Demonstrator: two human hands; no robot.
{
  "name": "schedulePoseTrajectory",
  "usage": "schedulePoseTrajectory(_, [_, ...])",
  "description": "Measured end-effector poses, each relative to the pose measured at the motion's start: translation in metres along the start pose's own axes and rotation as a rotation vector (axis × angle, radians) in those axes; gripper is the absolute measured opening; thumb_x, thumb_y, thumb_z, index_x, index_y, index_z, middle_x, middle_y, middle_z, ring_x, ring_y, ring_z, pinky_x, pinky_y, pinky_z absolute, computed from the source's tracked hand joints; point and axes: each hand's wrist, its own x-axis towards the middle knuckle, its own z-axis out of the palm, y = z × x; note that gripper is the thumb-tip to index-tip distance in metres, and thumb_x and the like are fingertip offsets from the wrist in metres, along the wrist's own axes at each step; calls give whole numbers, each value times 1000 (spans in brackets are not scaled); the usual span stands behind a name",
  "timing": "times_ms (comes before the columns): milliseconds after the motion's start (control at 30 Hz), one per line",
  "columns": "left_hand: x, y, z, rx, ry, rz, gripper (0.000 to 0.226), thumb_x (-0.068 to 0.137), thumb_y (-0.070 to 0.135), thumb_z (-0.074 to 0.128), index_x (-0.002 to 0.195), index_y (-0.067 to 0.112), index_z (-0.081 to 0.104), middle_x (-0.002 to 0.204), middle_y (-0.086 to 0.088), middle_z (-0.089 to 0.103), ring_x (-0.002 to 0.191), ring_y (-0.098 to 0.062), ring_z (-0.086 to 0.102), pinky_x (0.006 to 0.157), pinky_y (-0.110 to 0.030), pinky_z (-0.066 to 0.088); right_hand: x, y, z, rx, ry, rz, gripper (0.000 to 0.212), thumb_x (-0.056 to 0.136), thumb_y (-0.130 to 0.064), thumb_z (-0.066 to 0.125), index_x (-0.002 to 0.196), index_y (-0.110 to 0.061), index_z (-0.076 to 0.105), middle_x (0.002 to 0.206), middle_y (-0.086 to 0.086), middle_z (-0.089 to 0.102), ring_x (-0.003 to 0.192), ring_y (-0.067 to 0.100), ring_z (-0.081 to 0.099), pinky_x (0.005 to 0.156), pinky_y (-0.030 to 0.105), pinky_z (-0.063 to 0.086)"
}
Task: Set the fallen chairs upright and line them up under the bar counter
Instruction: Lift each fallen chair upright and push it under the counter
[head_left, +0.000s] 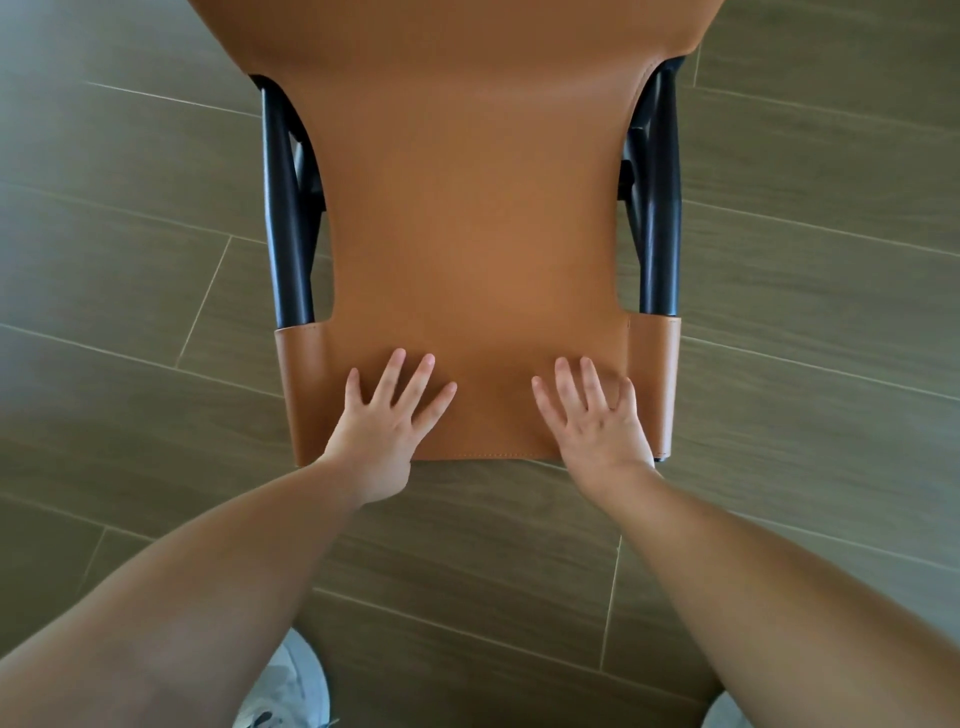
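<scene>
The chair (475, 223) runs off the top edge, its legs mostly hidden. Tan leather over black tubes, it stands on the tiled floor (130, 312). Left hand (387, 415) and right hand (592, 415) press flat, fingers spread, gripping nothing.

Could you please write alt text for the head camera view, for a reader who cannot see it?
Seen from above, a person's left hand and right hand lie flat, fingers spread, on the near edge of a tan leather chair with black frame tubes, over a grey-brown tiled floor. Pale shoes show at the bottom.
</scene>
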Motion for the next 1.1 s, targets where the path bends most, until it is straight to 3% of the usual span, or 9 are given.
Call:
schedulePoseTrajectory(100, [0, -2, 0, 10, -6, 31, 107, 87, 35, 59, 150, 26, -28, 158, -15, -30, 145, -47, -16, 107, -72, 21, 3, -1, 6, 17, 13, -10, 111, 88, -19, 52, 128, -4, -51, 152, 25, -30, 144, 48, -15, 108, 66, 17])
schedulePoseTrajectory(233, [5, 9, -12, 18, -59, -17, 118, 81, 21, 69, 149, 23, -28, 157, -19, -31, 144, -52, -13, 105, -72, 28, 7, -5, 7, 25, 16, -3, 113, 88, -22, 54, 128, 0, -49, 149, 28, -31, 142, 52, -16, 105, 70, 15])
schedulePoseTrajectory(500, [5, 13, -12, -47, -72, -50, 120, 82, 13, 66, 144, 28, -35, 155, -13, -36, 143, -48, -23, 108, -72, 22, 7, -10, 6, 54, 18, 8, 114, 89, -22, 57, 128, 2, -48, 150, 30, -26, 141, 54, -12, 105, 73, 15])
schedulePoseTrajectory(867, [-2, 7, -31, -69, -140, -46, 118, 80, 4, 62, 147, 35, -29, 157, -5, -35, 147, -42, -17, 105, -66, 34, 1, -2, -14, 18, -65, -24, 102, 91, -20, 54, 145, -5, -30, 156, 26, -22, 144, 51, -13, 109, 69, 16])
schedulePoseTrajectory(1100, [-9, 2, -54, -103, -184, -36, 121, 80, 2, 63, 144, 37, -34, 154, -3, -39, 146, -42, -21, 106, -69, 29, -16, 10, -38, 13, -73, -49, 92, 94, -14, 48, 148, -7, -26, 158, 25, -21, 145, 50, -12, 111, 68, 17])
